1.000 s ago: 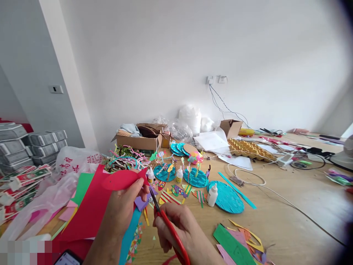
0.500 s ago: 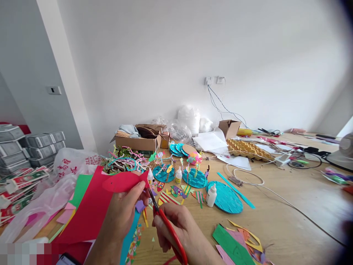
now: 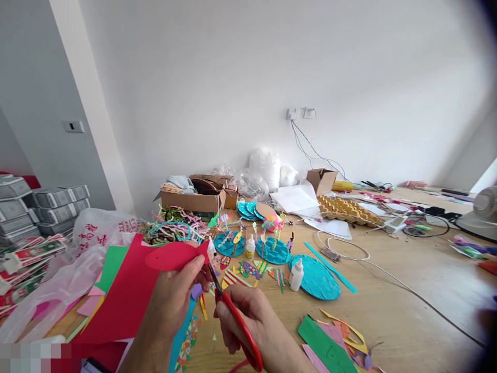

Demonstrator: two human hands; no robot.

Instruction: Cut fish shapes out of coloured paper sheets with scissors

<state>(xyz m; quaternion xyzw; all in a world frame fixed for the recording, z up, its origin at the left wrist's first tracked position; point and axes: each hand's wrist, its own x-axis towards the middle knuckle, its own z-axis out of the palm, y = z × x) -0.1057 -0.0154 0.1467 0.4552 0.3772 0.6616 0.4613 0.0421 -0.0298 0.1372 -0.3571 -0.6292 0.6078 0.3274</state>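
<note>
My left hand (image 3: 176,285) pinches a red paper fish (image 3: 171,256) near its tail, between thumb and fingers. A small dark dot marks the fish's left end. Red-handled scissors (image 3: 241,324) are in my right hand (image 3: 250,316), with fingers wrapped round the handles. Their blade tips meet the lower edge of the fish's tail, close to my left fingertips. Beneath my left forearm lies a large red sheet (image 3: 120,295). Behind my hands are striped paper fish (image 3: 235,278) and a white glue bottle (image 3: 296,275).
Blue discs (image 3: 316,280) lie right of the glue bottle. Coloured paper scraps (image 3: 328,344) are at the front right. A cardboard box (image 3: 190,201), a pile of pipe cleaners (image 3: 174,228) and an egg tray (image 3: 345,211) stand toward the wall. A white cable (image 3: 407,287) crosses the right side.
The surroundings have shifted slightly left in the view. My hands, the red fish and the scissors hold nearly the same positions.
</note>
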